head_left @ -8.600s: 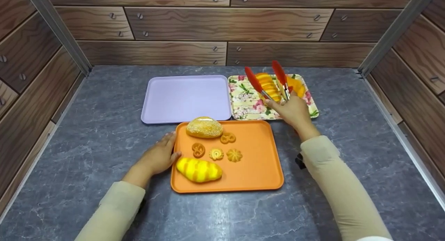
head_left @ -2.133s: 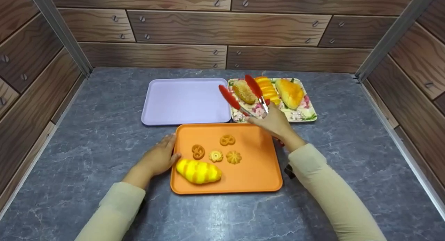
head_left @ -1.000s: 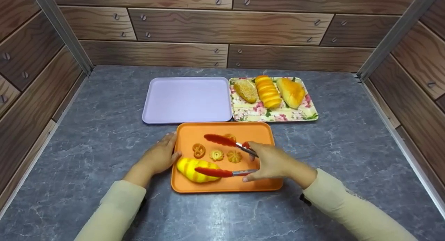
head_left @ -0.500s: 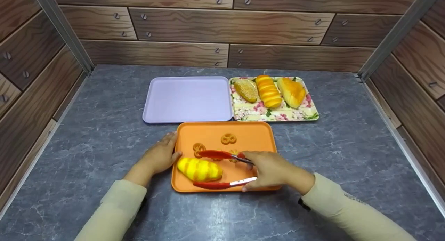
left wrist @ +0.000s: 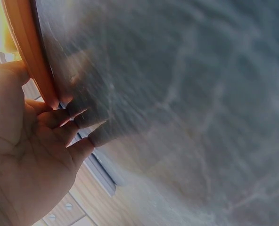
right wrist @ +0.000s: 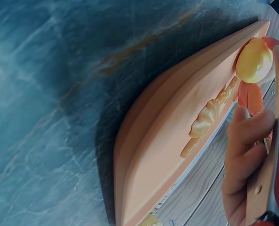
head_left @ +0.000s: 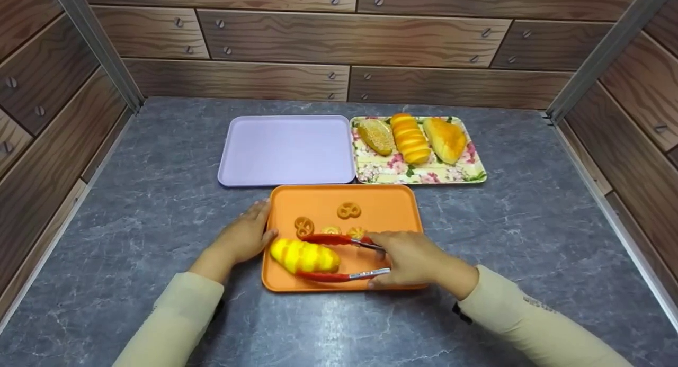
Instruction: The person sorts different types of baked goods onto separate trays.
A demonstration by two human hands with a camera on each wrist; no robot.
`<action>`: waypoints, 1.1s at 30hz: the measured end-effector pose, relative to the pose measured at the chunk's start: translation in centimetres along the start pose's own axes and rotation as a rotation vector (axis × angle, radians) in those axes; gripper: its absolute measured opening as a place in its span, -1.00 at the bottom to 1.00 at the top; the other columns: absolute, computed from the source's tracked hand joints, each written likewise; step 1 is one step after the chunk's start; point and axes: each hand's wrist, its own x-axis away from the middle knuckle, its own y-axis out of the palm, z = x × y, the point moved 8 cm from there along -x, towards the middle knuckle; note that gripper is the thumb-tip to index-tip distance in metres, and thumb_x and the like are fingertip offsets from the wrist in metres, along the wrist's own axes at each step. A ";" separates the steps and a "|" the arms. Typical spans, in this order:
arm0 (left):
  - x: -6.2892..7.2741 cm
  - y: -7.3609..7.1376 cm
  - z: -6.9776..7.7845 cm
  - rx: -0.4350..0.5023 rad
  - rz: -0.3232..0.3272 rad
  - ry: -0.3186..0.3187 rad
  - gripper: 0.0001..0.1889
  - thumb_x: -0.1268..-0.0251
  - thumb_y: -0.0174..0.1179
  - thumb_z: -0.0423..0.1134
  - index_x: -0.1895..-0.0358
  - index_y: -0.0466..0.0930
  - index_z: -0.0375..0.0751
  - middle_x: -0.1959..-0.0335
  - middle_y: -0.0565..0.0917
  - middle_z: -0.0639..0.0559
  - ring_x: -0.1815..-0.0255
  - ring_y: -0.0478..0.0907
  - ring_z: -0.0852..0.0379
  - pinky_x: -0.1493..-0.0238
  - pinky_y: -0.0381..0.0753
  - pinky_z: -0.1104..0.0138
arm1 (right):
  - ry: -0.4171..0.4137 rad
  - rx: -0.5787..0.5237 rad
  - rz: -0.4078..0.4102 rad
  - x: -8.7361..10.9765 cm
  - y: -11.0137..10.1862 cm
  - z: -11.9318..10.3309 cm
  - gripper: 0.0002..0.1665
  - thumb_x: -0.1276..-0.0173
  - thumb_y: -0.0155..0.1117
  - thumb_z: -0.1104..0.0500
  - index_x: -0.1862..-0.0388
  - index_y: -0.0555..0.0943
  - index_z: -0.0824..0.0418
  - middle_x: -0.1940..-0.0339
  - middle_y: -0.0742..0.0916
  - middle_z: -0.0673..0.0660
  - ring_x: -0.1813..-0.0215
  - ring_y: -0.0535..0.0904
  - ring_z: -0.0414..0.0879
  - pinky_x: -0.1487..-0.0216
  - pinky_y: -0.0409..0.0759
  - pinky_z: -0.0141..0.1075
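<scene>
My right hand (head_left: pixel 418 258) grips a pair of red-tipped metal tongs (head_left: pixel 369 274) over the orange tray (head_left: pixel 384 203). The tong arms stand apart, one red tip on each side of a yellow striped bread roll (head_left: pixel 303 257) at the tray's near left. Flat along the tray's left edge lies my left hand (head_left: pixel 241 234), thumb at the rim. Pretzel-shaped cookies (head_left: pixel 349 210) and round cookies (head_left: pixel 357 232) lie behind the tongs, the round ones partly covered. In the right wrist view, the roll (right wrist: pixel 255 61) shows between the red tips.
A lilac tray (head_left: pixel 286 150) stands behind on the left. Beside it, a floral tray (head_left: pixel 371 172) bears a seeded roll (head_left: pixel 376 136), a ridged loaf (head_left: pixel 410 139) and a triangular bun (head_left: pixel 446 139). Wood-patterned walls (head_left: pixel 275 36) enclose the grey table (head_left: pixel 529 197).
The seeded roll went from the orange tray to the floral one. My right hand then brought the tongs back to the orange tray and lowered them around the yellow roll. My left hand stayed put.
</scene>
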 end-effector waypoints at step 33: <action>-0.1 0.0 0.1 -0.003 -0.015 0.001 -0.29 -0.47 -0.01 -0.08 -0.47 -0.04 -0.42 -0.43 0.10 -0.39 -0.44 0.03 -0.26 -0.36 0.09 -0.07 | 0.086 0.009 0.091 1.3 -4.6 4.1 -0.23 -0.03 0.47 -0.23 -0.15 0.52 0.12 0.42 0.59 -0.06 0.52 0.38 -0.18 0.52 0.37 -0.28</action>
